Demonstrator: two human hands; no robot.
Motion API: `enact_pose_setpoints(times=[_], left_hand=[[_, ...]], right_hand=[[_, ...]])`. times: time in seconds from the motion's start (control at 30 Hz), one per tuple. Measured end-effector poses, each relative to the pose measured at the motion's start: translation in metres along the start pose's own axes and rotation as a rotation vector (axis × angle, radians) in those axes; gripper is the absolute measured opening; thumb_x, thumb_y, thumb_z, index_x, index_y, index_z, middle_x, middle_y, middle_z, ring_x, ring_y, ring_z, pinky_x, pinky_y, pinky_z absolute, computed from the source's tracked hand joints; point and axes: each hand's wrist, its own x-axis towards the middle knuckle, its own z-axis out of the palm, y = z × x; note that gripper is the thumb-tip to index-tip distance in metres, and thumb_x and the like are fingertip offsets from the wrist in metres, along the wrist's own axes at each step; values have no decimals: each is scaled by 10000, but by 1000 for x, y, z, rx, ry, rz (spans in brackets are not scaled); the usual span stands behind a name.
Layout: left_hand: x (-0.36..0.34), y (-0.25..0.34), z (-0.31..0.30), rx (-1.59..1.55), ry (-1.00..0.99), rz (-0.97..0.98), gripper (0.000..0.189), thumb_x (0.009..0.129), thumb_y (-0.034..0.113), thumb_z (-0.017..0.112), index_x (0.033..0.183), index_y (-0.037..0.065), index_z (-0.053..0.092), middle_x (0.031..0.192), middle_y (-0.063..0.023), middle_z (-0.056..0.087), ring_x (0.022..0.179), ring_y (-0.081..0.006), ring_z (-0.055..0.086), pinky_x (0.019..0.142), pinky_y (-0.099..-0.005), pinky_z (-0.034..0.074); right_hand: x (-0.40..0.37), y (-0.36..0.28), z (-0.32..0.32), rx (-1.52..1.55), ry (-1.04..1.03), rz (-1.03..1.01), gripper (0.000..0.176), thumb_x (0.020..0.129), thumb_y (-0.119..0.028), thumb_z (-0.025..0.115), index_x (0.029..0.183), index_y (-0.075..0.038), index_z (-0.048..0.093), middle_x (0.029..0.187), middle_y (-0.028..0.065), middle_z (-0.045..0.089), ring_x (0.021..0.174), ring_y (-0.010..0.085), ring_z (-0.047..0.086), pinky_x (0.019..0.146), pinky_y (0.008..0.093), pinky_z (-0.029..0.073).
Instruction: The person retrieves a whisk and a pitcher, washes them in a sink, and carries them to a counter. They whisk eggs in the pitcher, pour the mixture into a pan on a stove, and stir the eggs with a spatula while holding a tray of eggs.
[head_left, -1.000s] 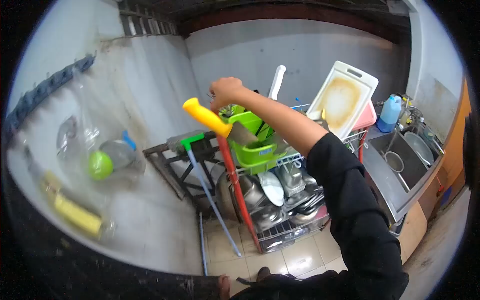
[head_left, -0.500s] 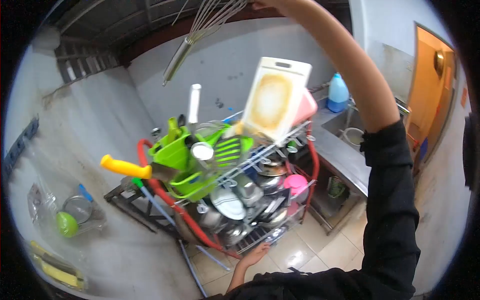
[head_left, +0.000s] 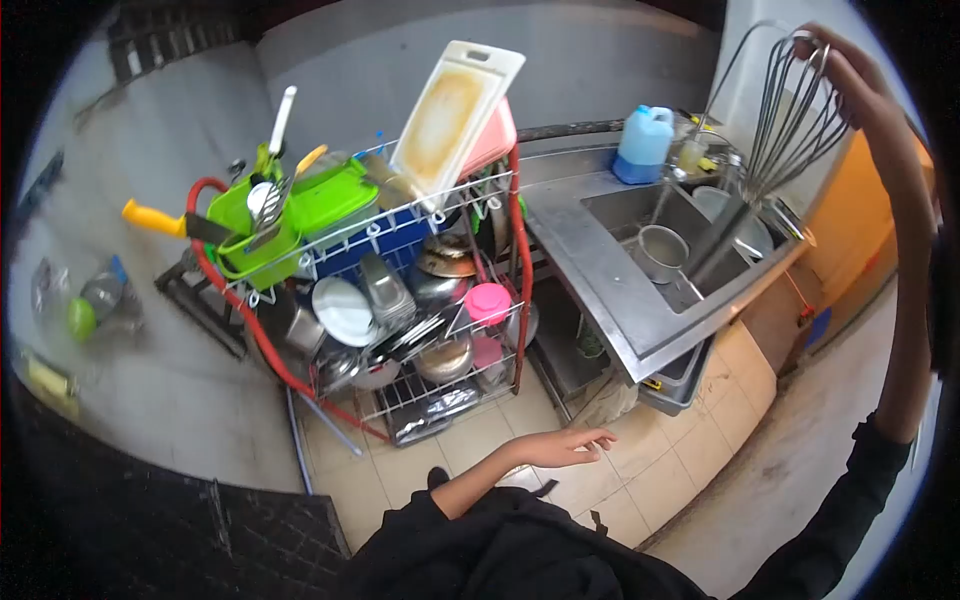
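Observation:
High at the right, my right hand (head_left: pixel 856 80) is closed around the wire loops of a metal whisk (head_left: pixel 757 182). The whisk hangs tilted, with its handle downward in front of the sink (head_left: pixel 612 215). Behind the whisk, a metal pot (head_left: pixel 661 253) sits in the basin. Low in the middle, my left hand (head_left: pixel 562 447) is open above the tiled floor, its fingers stretched out and nothing in them.
A red-framed dish rack (head_left: pixel 524 265) stands at the left with a white cutting board (head_left: pixel 455 115), a green utensil basket (head_left: pixel 255 260), a yellow-handled knife (head_left: pixel 155 218), plates and pots. A blue jug (head_left: pixel 643 145) is behind the sink. Bags hang on the left wall.
My view has turned right toward the sink. The whisk has gone from above the rack to in front of the sink in my right hand. My left hand has moved away from the rack's bottom.

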Motion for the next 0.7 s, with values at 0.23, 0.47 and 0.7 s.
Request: enact_pose_setpoints(times=[0.23,0.47,0.7], left_hand=[[-69,-16,-6,17,329,-130,383,847,182,414,1180,25,309,1116,-137,434,1050,-210,412,878,-297,323],[-191,-58,-9,-240,936,-198,374,848,169,423,1178,26,318,1099,-117,450,1036,-179,420,876,-284,321],[-280,-58,-30,-101,1310,-369,342,848,139,413,1174,66,339,1082,-109,462,1014,-162,428,853,-284,335]], right_hand=[[70,-124,115,665,511,14,247,770,-244,462,814,-29,576,699,19,518,562,113,446,493,234,362],[180,-271,301,822,562,-165,229,719,-166,455,688,33,565,647,148,558,590,237,521,555,343,405],[223,-391,505,701,-144,-228,317,654,-288,524,863,-62,600,799,124,593,763,258,561,695,332,431]])
